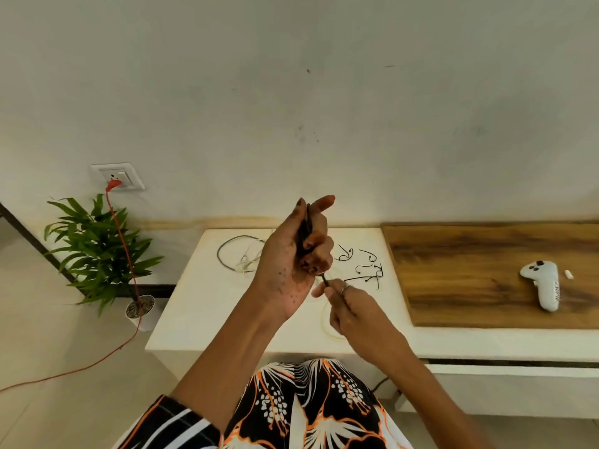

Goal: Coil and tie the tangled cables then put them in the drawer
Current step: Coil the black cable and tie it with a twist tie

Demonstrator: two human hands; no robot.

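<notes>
My left hand is raised above the white table and grips a folded black cable upright in its fist. Just below it, my right hand pinches the cable's loose end between thumb and fingers. On the table behind my hands lie several short black ties. A grey cable loop tangled with a pale cable lies to the left. A pale coil shows partly under my right hand. The drawer front runs below the table's right part.
A wooden board covers the table's right side, with a white controller and a small white piece on it. A potted plant stands on the floor at left. A red cord runs from the wall socket.
</notes>
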